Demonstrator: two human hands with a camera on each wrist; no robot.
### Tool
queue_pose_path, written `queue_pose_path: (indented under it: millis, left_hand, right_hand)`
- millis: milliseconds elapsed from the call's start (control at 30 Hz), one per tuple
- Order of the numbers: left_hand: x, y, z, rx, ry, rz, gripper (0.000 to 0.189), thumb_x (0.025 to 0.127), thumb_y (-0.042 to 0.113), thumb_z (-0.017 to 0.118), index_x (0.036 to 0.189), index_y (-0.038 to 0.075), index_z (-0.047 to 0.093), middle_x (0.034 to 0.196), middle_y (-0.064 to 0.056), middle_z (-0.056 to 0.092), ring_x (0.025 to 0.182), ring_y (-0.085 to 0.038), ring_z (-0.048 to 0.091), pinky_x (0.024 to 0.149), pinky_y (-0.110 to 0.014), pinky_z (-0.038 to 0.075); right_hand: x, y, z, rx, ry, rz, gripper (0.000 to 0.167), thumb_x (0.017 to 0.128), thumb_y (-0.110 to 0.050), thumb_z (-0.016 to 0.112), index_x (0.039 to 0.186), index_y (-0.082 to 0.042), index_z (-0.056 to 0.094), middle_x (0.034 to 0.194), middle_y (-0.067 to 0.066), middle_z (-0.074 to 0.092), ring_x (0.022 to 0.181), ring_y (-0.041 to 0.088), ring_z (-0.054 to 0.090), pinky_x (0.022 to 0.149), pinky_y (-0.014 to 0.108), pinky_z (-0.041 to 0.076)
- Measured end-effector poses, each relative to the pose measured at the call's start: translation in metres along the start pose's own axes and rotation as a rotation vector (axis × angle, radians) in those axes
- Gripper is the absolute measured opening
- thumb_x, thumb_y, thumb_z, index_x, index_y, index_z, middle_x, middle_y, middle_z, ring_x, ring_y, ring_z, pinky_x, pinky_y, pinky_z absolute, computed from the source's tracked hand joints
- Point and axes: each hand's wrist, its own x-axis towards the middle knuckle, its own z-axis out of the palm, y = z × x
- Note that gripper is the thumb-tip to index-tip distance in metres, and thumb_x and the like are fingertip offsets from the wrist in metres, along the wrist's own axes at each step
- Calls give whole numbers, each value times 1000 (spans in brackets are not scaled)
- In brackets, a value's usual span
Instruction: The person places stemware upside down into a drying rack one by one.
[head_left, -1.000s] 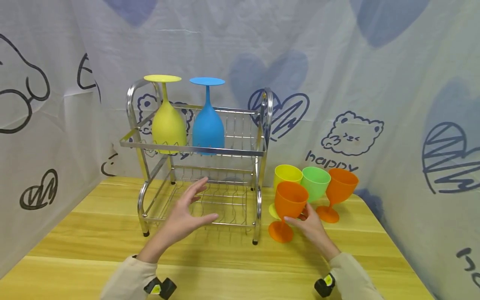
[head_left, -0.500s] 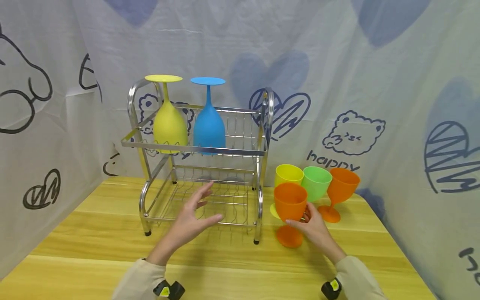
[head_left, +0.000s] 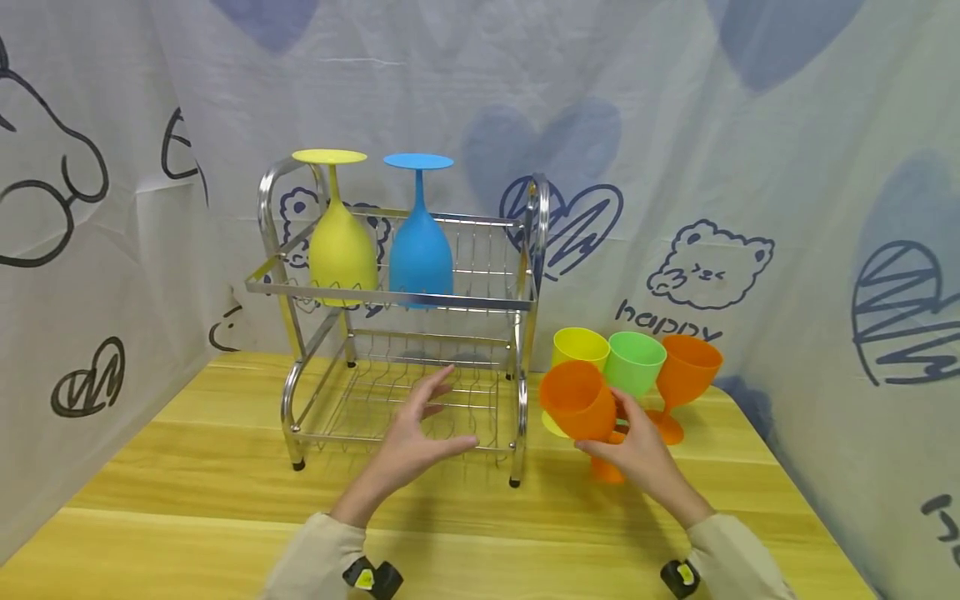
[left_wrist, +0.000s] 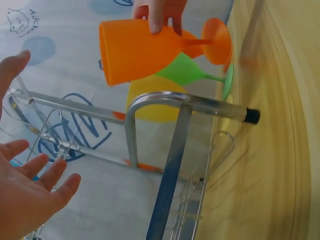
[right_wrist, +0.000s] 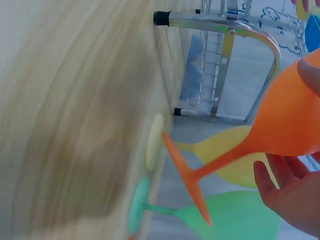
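Observation:
My right hand (head_left: 645, 454) grips an orange goblet (head_left: 576, 402) round its bowl, thumb on the near side and fingers behind. The goblet's mouth leans left toward the rack; in the right wrist view its orange foot (right_wrist: 187, 175) is tilted and raised off the table. My left hand (head_left: 412, 442) hovers in front of the rack's lower tier, fingers spread and thumb apart, holding nothing. On the upper tier of the metal dish rack (head_left: 487, 302), a yellow goblet (head_left: 342, 254) and a blue goblet (head_left: 420, 254) stand upside down.
Behind the held goblet, a yellow goblet (head_left: 581, 343), a green goblet (head_left: 636, 364) and another orange goblet (head_left: 690, 367) stand upright at the back right of the wooden table (head_left: 187, 500). A printed cloth (head_left: 480, 67) hangs behind and at both sides.
The orange goblet has been lifted and tipped, its mouth swinging left and its foot right. My left hand has drifted right, toward the held goblet.

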Motion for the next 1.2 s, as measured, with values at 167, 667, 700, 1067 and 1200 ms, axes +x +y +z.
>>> queue_pose_path:
  millis: [167, 667, 700, 1067, 1200]
  left_hand:
    - [4, 1, 11, -35, -6, 0, 90, 75, 19, 83, 150, 12, 34, 146, -17, 39, 127, -38, 43, 102, -52, 41]
    - [11, 4, 38, -69, -53, 59, 89, 74, 19, 84, 149, 14, 35, 149, -11, 36, 131, -32, 39, 104, -48, 39]
    - [11, 5, 40, -68, -56, 69, 89, 74, 18, 84, 149, 13, 35, 149, -11, 36, 131, -31, 39, 105, -48, 39]
    - [16, 12, 53, 33, -106, 149, 87, 71, 19, 87, 145, 9, 43, 152, -9, 34, 134, -30, 36, 106, -46, 38]
    - [15, 13, 56, 62, -123, 154, 85, 71, 22, 87, 144, 10, 44, 150, -9, 35, 133, -28, 38, 105, -46, 39]
  right_hand:
    - [-3, -5, 3, -92, 35, -148, 85, 69, -5, 87, 139, 4, 39, 127, 22, 51, 113, 36, 52, 93, 53, 48]
    - [-11, -21, 4, -391, 114, -482, 89, 56, -8, 94, 133, -1, 50, 123, 21, 54, 105, 39, 57, 86, 55, 51]
    - [-11, -22, 3, -407, 121, -505, 90, 55, -8, 95, 132, -2, 51, 122, 21, 54, 104, 39, 57, 85, 56, 52]
    - [-16, -33, 2, -593, 130, -695, 91, 49, -19, 98, 128, -1, 56, 117, 20, 56, 100, 36, 57, 82, 53, 53]
    - [-18, -38, 2, -621, 111, -708, 90, 51, -20, 97, 129, -4, 55, 118, 20, 55, 101, 36, 56, 82, 52, 52]
